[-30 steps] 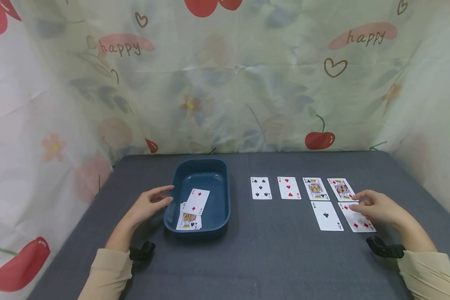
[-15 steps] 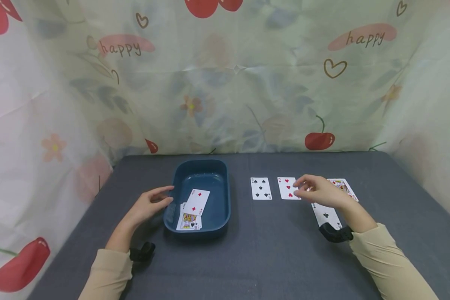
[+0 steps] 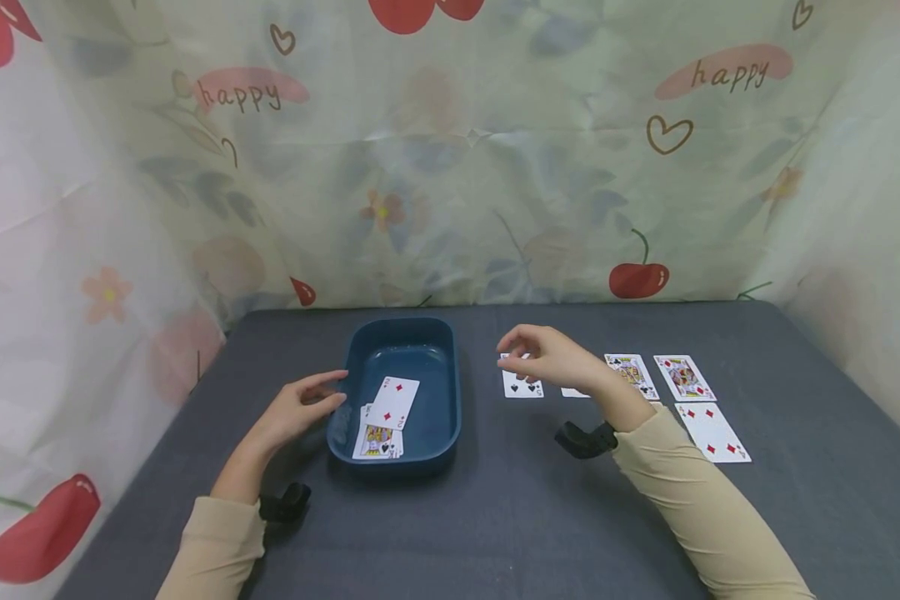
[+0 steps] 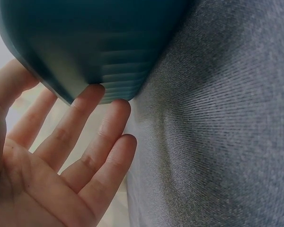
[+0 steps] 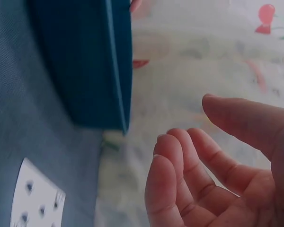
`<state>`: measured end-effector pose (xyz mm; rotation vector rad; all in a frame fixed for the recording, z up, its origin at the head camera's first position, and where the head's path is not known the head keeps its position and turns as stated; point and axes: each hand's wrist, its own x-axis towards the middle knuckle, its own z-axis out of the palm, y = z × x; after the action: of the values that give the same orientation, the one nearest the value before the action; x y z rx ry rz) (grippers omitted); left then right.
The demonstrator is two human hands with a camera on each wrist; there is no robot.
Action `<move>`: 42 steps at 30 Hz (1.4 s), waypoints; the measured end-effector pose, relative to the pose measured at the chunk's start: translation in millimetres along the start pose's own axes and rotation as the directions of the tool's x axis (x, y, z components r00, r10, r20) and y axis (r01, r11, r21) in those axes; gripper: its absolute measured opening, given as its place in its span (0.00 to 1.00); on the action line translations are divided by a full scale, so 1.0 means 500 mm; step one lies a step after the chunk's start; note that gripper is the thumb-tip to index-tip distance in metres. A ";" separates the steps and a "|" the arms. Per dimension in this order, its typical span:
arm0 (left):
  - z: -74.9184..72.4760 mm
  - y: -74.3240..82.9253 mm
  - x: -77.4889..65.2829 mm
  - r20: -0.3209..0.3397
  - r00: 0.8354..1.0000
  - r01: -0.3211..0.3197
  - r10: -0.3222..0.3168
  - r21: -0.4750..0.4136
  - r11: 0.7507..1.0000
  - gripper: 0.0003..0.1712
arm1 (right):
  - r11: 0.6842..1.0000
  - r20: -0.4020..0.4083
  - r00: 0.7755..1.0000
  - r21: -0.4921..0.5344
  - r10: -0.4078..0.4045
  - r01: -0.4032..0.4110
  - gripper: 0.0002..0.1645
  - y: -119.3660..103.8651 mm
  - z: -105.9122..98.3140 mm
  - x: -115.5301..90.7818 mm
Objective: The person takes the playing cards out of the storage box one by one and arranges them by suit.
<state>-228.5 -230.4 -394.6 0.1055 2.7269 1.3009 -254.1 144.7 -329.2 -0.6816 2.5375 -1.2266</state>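
My left hand point(image 3: 298, 407) rests with relaxed fingers against the left side of the blue tray point(image 3: 457, 392); the left wrist view shows its fingers point(image 4: 75, 111) by the tray's outer wall. Inside the tray a two of diamonds point(image 3: 393, 403) overlaps a face card point(image 3: 377, 443). My right hand point(image 3: 551, 357), fingers loosely bent and holding nothing, hovers above the five of spades point(image 3: 523, 389). It partly hides that card and most of the three of hearts point(image 3: 574, 392). In the right wrist view a gap separates thumb and fingers.
Farther right lie a black-suit king point(image 3: 637, 379), a red-suit king point(image 3: 685, 377) and a four of diamonds point(image 3: 712, 432). The right sleeve point(image 3: 690, 492) covers the ace of clubs. Grey cloth point(image 3: 435, 533) covers the table; a printed curtain point(image 3: 450, 208) stands behind.
My right hand has swept left, from over the four of diamonds, past the kings and the three of hearts, to the five of spades. The left hand and tray have stayed put.
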 end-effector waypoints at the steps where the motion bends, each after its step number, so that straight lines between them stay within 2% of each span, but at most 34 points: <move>1: 0.000 0.000 0.000 0.000 1.000 0.000 0.000 0.000 1.000 0.28 | 1.000 0.004 1.000 0.005 0.001 -0.001 0.17 -0.008 0.005 0.009; 7: -0.001 -0.001 0.001 0.002 1.000 -0.007 0.007 0.001 1.000 0.28 | 0.999 0.009 1.000 0.043 -0.021 0.021 0.19 -0.050 0.038 0.059; 14: -0.003 -0.004 0.001 0.000 1.000 -0.013 0.013 -0.008 1.000 0.28 | 0.993 0.022 1.000 0.116 -0.002 0.000 0.18 -0.097 0.080 0.114; 19: -0.003 -0.003 0.001 0.005 1.000 -0.012 0.012 -0.012 1.000 0.28 | 0.994 0.013 1.000 0.110 0.001 -0.002 0.19 -0.119 0.115 0.152; 22: -0.003 -0.001 0.001 0.014 1.000 -0.006 0.006 -0.012 1.000 0.28 | 0.993 0.003 1.000 0.120 0.020 -0.020 0.20 -0.124 0.139 0.178; 26: -0.004 0.001 0.000 0.019 1.000 0.000 0.000 -0.017 1.000 0.28 | 0.984 0.004 0.997 0.155 0.083 -0.083 0.23 -0.128 0.168 0.206; 30: -0.005 0.002 0.000 0.021 1.000 -0.005 0.006 -0.020 1.000 0.28 | 0.982 -0.013 0.989 0.120 0.148 -0.146 0.23 -0.128 0.193 0.229; 35: -0.006 0.001 -0.001 0.027 0.999 -0.019 0.020 -0.018 1.000 0.28 | 0.978 -0.038 0.977 0.029 0.208 -0.207 0.25 -0.121 0.216 0.248; 42: -0.005 -0.001 -0.001 0.021 0.999 -0.028 0.028 -0.016 0.999 0.28 | 0.963 -0.092 0.964 -0.085 0.248 -0.256 0.28 -0.101 0.237 0.262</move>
<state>-228.3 -232.8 -393.2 0.1557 2.7061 1.3207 -303.6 -28.5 -364.6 -0.3185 2.6629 -1.0714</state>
